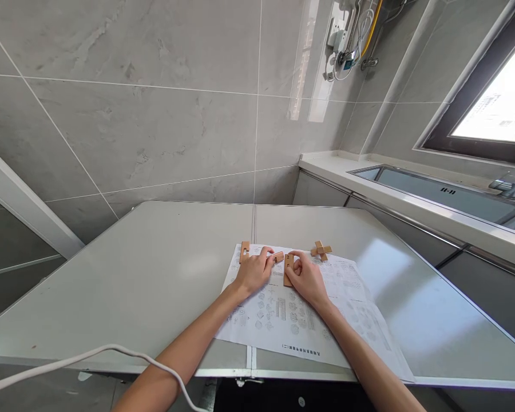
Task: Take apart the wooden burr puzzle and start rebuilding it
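My left hand (254, 271) rests on a printed instruction sheet (292, 320) and pinches a small wooden puzzle piece (278, 257) between its fingertips. My right hand (308, 278) lies beside it and holds a notched wooden bar (288, 268) upright on the sheet. The two pieces nearly touch. Another wooden bar (244, 252) lies at the sheet's far left corner, just beyond my left hand. An assembled wooden cross (321, 250) sits on the table past my right hand.
The grey table (124, 286) has a seam down its middle. A white cable (68, 361) crosses its near left edge. A counter with a steel sink (442, 194) and tap (512, 184) runs along the right. A tiled wall stands behind.
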A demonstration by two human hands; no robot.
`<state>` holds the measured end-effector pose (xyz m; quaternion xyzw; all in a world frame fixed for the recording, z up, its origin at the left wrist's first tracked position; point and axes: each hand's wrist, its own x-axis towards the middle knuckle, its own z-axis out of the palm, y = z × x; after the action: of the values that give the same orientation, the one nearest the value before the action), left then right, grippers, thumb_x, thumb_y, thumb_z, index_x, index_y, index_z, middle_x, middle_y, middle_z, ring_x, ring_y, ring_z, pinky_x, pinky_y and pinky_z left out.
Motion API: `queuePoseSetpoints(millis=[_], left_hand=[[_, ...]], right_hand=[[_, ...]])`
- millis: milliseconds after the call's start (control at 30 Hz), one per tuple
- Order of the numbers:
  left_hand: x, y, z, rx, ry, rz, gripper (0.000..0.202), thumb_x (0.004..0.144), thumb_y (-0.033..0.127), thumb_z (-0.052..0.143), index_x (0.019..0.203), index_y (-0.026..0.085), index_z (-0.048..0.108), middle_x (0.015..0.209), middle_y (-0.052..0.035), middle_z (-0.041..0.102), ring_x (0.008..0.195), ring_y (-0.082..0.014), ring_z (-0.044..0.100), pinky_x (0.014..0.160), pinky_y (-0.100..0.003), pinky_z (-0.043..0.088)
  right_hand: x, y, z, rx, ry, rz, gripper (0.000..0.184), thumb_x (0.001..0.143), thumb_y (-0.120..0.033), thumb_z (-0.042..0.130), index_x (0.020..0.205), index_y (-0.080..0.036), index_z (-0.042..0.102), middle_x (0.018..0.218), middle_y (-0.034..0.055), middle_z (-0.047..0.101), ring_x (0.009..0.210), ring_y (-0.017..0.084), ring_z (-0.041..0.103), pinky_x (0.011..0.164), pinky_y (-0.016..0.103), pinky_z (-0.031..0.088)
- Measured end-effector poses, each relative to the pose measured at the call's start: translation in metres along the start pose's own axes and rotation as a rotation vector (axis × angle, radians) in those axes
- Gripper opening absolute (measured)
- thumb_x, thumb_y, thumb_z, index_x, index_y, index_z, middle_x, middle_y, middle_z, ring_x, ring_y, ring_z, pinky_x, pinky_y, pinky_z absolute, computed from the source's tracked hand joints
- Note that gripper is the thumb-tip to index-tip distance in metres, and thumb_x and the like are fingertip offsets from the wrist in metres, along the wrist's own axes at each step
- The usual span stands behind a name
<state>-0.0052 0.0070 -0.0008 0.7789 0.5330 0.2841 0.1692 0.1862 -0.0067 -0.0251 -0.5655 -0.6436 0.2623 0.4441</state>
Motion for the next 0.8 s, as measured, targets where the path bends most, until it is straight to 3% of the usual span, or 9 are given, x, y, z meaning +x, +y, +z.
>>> queuePoseSetpoints(millis=[133, 300, 533, 667, 800], left_hand=[[-0.0017, -0.0053, 0.0058, 0.038, 0.003, 0.03, 0.024, 0.105, 0.037, 0.045, 0.117, 0.023, 0.061, 0.062, 0.0008, 0.066, 0.059, -0.0244, 0.063, 0.071, -0.032, 0.037], [-0.0034, -0.0078, 0.0078, 0.058, -0.002, 0.058, 0.023, 0.103, 0.041, 0.049, 0.113, 0.023, 0.06, 0.06, 0.0021, 0.066, 0.056, -0.0228, 0.063, 0.071, -0.032, 0.038], [-0.0051, -0.0056, 0.0053, 0.126, -0.054, 0.047, 0.024, 0.103, 0.041, 0.046, 0.112, 0.022, 0.057, 0.063, 0.0023, 0.065, 0.057, -0.021, 0.064, 0.057, -0.029, 0.031], [-0.0064, -0.0038, 0.0029, 0.181, -0.084, 0.055, 0.024, 0.103, 0.039, 0.046, 0.115, 0.021, 0.057, 0.063, 0.0032, 0.065, 0.058, -0.0206, 0.064, 0.058, -0.029, 0.035], [-0.0062, -0.0018, 0.0011, 0.191, -0.068, 0.064, 0.023, 0.102, 0.037, 0.048, 0.114, 0.021, 0.058, 0.065, 0.0027, 0.064, 0.065, -0.0213, 0.066, 0.062, -0.031, 0.041]], right_hand=[[0.001, 0.0057, 0.0019, -0.152, 0.017, 0.023, 0.028, 0.085, -0.03, 0.06, 0.113, -0.027, 0.064, 0.063, -0.0048, 0.06, 0.06, 0.021, 0.056, 0.058, 0.029, 0.031], [0.0011, 0.0096, 0.0041, -0.182, 0.066, 0.024, 0.036, 0.084, -0.028, 0.061, 0.12, -0.026, 0.06, 0.06, -0.0053, 0.059, 0.061, 0.022, 0.057, 0.057, 0.029, 0.027], [0.0003, 0.0073, 0.0062, -0.332, 0.036, 0.014, 0.025, 0.09, -0.028, 0.057, 0.115, -0.024, 0.06, 0.063, -0.0037, 0.062, 0.062, 0.02, 0.059, 0.057, 0.028, 0.026], [-0.0005, 0.0042, 0.0069, -0.443, -0.007, 0.014, 0.025, 0.094, -0.03, 0.052, 0.117, -0.022, 0.059, 0.061, -0.0042, 0.06, 0.062, 0.019, 0.061, 0.056, 0.027, 0.027], [-0.001, 0.0034, 0.0081, -0.407, -0.035, -0.015, 0.025, 0.098, -0.032, 0.047, 0.117, -0.021, 0.06, 0.061, -0.0038, 0.061, 0.064, 0.02, 0.064, 0.057, 0.027, 0.031]])
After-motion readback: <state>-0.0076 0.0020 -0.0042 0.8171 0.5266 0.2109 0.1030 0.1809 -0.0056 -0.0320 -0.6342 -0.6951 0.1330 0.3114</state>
